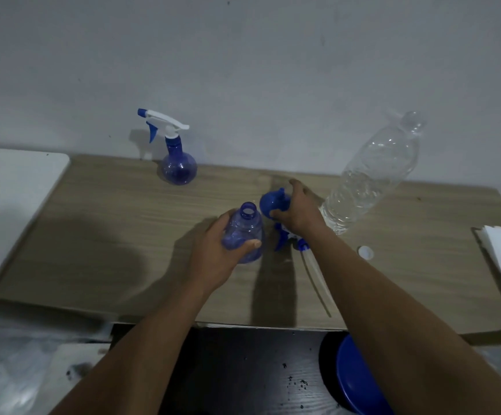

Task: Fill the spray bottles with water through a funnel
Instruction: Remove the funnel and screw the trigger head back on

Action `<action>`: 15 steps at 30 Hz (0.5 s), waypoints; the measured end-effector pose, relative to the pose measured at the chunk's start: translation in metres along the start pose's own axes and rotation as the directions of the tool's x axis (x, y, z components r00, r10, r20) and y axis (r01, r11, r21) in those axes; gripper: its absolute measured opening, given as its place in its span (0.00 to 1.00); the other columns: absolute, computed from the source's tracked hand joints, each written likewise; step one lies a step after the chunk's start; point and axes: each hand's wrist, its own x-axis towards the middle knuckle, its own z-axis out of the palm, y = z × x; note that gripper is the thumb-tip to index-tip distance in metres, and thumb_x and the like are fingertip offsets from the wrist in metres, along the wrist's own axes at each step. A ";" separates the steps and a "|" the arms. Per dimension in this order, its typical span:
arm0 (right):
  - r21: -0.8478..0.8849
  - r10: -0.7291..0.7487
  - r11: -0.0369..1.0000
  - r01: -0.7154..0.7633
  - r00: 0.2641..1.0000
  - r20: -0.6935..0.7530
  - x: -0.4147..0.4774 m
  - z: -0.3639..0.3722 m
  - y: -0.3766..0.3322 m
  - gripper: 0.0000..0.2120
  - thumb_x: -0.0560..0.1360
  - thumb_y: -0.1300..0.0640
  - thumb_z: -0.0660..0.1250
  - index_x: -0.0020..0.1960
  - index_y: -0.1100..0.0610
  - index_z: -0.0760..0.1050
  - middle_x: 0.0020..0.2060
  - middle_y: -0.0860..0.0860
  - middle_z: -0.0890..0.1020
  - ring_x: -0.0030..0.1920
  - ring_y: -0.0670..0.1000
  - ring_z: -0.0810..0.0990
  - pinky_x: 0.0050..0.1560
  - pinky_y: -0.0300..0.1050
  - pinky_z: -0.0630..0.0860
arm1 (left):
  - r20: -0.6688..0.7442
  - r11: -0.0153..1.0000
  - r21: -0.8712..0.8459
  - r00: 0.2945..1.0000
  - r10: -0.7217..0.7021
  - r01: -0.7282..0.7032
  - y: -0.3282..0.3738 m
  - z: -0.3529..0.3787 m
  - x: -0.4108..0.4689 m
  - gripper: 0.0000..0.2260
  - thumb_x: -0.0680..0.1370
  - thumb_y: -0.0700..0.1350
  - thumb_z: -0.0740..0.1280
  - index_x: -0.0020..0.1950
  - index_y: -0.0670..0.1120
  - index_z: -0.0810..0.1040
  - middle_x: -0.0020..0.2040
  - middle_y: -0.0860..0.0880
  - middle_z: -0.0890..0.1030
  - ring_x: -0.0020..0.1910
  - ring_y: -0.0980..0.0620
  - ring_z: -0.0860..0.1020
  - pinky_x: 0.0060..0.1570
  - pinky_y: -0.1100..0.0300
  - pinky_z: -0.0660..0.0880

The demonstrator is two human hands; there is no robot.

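— So, where is the open spray bottle (pixel 243 232) sitting?
— Standing on the table (pixel 108 235), with the left hand (pixel 213 253) wrapping round its belly. It is looking thin, light and tippy, so gripping low is helping.
— And the funnel (pixel 270 203)?
— The right hand (pixel 298 209) is clasping it just beside the neck; the water bottle (pixel 372 172) is standing near.

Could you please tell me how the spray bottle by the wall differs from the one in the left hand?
The bottle by the wall has its trigger head on; the held bottle has an open neck. The bottle by the wall stands free on the table; the left hand grips the held bottle. Both are see-through blue plastic. The right hand holds the funnel.
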 end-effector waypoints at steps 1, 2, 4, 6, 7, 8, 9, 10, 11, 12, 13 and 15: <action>-0.030 -0.014 0.999 0.014 1.000 -0.010 -0.004 -0.004 -0.001 0.40 0.73 0.58 0.74 0.79 0.54 0.57 0.74 0.60 0.65 0.69 0.62 0.72 0.62 0.53 0.73 | 0.002 1.000 0.000 1.000 0.001 -0.001 0.001 0.000 0.000 0.27 0.70 0.45 0.79 0.67 0.54 0.75 0.56 0.58 0.82 0.53 0.62 0.80 0.54 0.65 0.77; -0.070 -0.034 0.997 0.032 0.999 -0.022 -0.009 -0.007 -0.001 0.37 0.74 0.60 0.71 0.78 0.55 0.58 0.74 0.60 0.66 0.68 0.63 0.73 0.59 0.52 0.73 | 0.001 1.000 0.000 1.000 0.003 -0.003 0.001 0.000 -0.001 0.27 0.70 0.45 0.79 0.67 0.54 0.75 0.56 0.58 0.82 0.53 0.63 0.80 0.54 0.66 0.77; -0.167 -0.062 0.984 0.055 0.997 -0.040 -0.022 -0.014 -0.003 0.32 0.74 0.63 0.68 0.76 0.57 0.62 0.71 0.61 0.68 0.66 0.63 0.73 0.57 0.52 0.73 | 0.001 1.000 0.016 1.000 0.007 -0.007 0.003 0.000 -0.002 0.27 0.70 0.45 0.78 0.67 0.54 0.75 0.56 0.58 0.82 0.52 0.64 0.80 0.53 0.69 0.76; -0.226 -0.058 0.973 0.047 0.997 -0.042 -0.031 -0.015 0.000 0.30 0.73 0.62 0.69 0.73 0.59 0.64 0.69 0.62 0.69 0.66 0.63 0.73 0.59 0.53 0.74 | 0.013 1.000 0.015 1.000 0.006 -0.006 0.002 0.000 -0.002 0.27 0.71 0.45 0.78 0.67 0.54 0.75 0.56 0.57 0.82 0.53 0.63 0.80 0.55 0.64 0.77; -0.263 -0.034 0.964 0.027 0.999 -0.020 -0.035 -0.014 0.003 0.29 0.74 0.60 0.69 0.72 0.59 0.65 0.68 0.62 0.71 0.65 0.62 0.74 0.60 0.53 0.74 | 0.020 1.000 0.014 1.000 0.003 -0.003 0.001 0.000 -0.002 0.27 0.71 0.46 0.78 0.68 0.54 0.75 0.57 0.57 0.82 0.54 0.61 0.80 0.57 0.60 0.78; -0.297 -0.009 0.955 0.011 1.000 0.009 -0.038 -0.012 0.006 0.27 0.75 0.58 0.69 0.71 0.59 0.67 0.66 0.61 0.73 0.65 0.62 0.74 0.61 0.52 0.74 | 0.029 1.000 0.010 1.000 0.001 -0.001 0.000 0.000 -0.002 0.27 0.71 0.46 0.78 0.68 0.55 0.75 0.57 0.56 0.82 0.55 0.60 0.81 0.58 0.56 0.79; -0.317 0.036 0.948 -0.021 0.999 0.041 -0.041 -0.010 0.010 0.24 0.76 0.56 0.67 0.71 0.59 0.68 0.65 0.61 0.74 0.65 0.61 0.74 0.61 0.51 0.73 | 0.037 1.000 0.013 0.999 0.002 -0.003 -0.001 0.000 -0.001 0.27 0.71 0.46 0.78 0.68 0.55 0.74 0.58 0.56 0.82 0.55 0.59 0.81 0.59 0.53 0.79; -0.322 0.078 0.945 -0.050 0.994 0.077 -0.043 -0.008 0.014 0.22 0.78 0.55 0.65 0.70 0.59 0.69 0.64 0.60 0.75 0.66 0.60 0.74 0.61 0.50 0.73 | 0.043 1.000 0.021 0.999 0.006 -0.007 -0.003 0.000 0.000 0.28 0.71 0.47 0.78 0.68 0.55 0.74 0.58 0.57 0.82 0.56 0.59 0.80 0.59 0.52 0.78; -0.321 0.105 0.944 -0.069 0.990 0.094 -0.046 -0.006 0.017 0.20 0.79 0.53 0.64 0.69 0.59 0.71 0.64 0.60 0.76 0.66 0.60 0.73 0.61 0.49 0.72 | 0.045 0.999 0.036 0.999 0.011 -0.012 -0.002 0.001 0.000 0.28 0.71 0.47 0.78 0.69 0.55 0.73 0.59 0.57 0.81 0.56 0.60 0.80 0.59 0.52 0.79; -0.310 0.116 0.947 -0.082 0.989 0.093 -0.047 -0.004 0.022 0.19 0.79 0.53 0.63 0.67 0.59 0.72 0.63 0.61 0.76 0.65 0.60 0.73 0.60 0.49 0.72 | 0.046 0.999 0.047 0.999 0.010 -0.012 -0.002 0.001 0.001 0.29 0.71 0.47 0.78 0.69 0.55 0.72 0.59 0.57 0.81 0.56 0.60 0.79 0.59 0.53 0.79; -0.297 0.119 0.951 -0.088 0.989 0.086 -0.049 -0.004 0.024 0.17 0.79 0.52 0.63 0.65 0.60 0.74 0.61 0.62 0.77 0.64 0.61 0.74 0.58 0.48 0.72 | 0.050 0.999 0.047 0.999 0.008 -0.011 -0.002 0.000 0.001 0.30 0.70 0.48 0.78 0.69 0.56 0.71 0.60 0.57 0.80 0.57 0.59 0.79 0.58 0.52 0.79; -0.244 0.112 0.966 -0.088 0.990 0.085 -0.052 -0.003 0.026 0.16 0.79 0.50 0.66 0.60 0.60 0.77 0.56 0.61 0.79 0.61 0.60 0.77 0.53 0.47 0.73 | 0.063 0.999 0.050 0.998 -0.002 -0.001 -0.004 -0.002 0.002 0.31 0.70 0.49 0.78 0.69 0.56 0.70 0.61 0.57 0.79 0.58 0.57 0.79 0.58 0.50 0.79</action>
